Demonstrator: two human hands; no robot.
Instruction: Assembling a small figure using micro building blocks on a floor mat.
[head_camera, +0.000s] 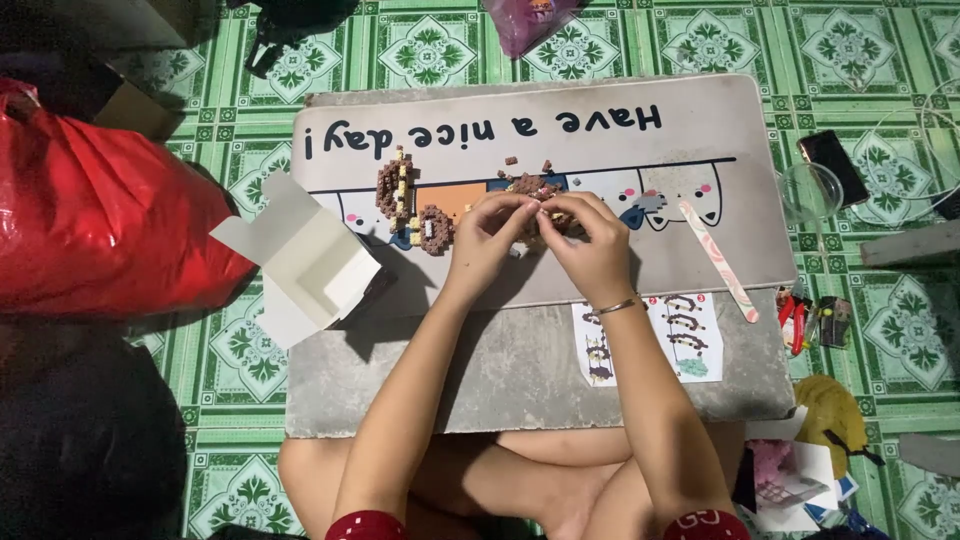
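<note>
We have both hands together over the grey mat with the cartoon print (700, 110): our left hand (487, 235) and right hand (590, 240) pinch from either side a small brown-and-cream assembly of tiny plastic building blocks (535, 190). We judge it very light and stiff but fragile, apt to shed bricks, so it is best gripped by its solid edges. A finished brown block piece (410, 200) lies just beside it, near an open white cardboard box (310, 265).
</note>
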